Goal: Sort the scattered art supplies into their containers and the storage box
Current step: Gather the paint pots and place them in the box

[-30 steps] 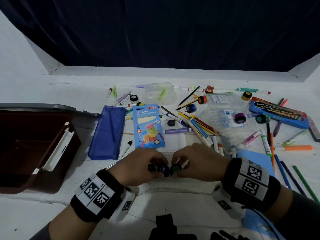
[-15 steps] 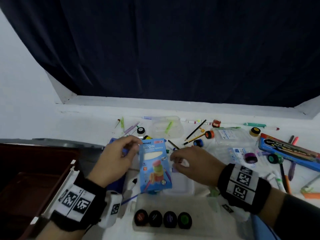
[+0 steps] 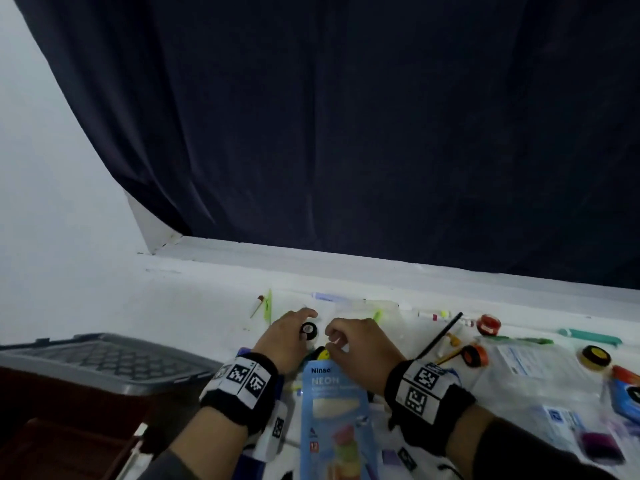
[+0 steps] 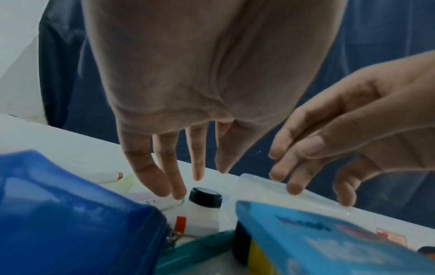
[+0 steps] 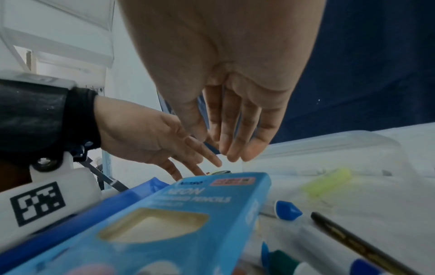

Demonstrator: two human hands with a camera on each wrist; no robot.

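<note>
On the light-blue cardboard pencil box [image 3: 334, 420] we read "Ninso" and "NEON", and in the right wrist view "PENCILS" below that; a small "12" sits lower on its front. It lies on the white desk [image 3: 194, 306] between our two wrists. Just past its top edge stands the small white paint jar with a black screw cap [image 4: 204, 205]. Our left hand [image 3: 287, 339] hangs over the jar with fingers [image 4: 175, 178] straight and spread, holding nothing; two fingertips come down just beside the cap, and we cannot tell whether they touch it. Our right hand [image 3: 360, 348] is near, its fingers loosely extended and empty, their tips at the rim of the clear plastic tub [image 5: 329, 148]. A dark-blue zip pouch [image 4: 70, 214] lies left of the jar, and a yellow-and-black paint pot [image 4: 247, 247] is tucked against the pencil box. At the left stands the brown storage box with its grey lid [image 3: 104, 365]. Orange and yellow pots, pencils and markers are scattered to the right.
</note>
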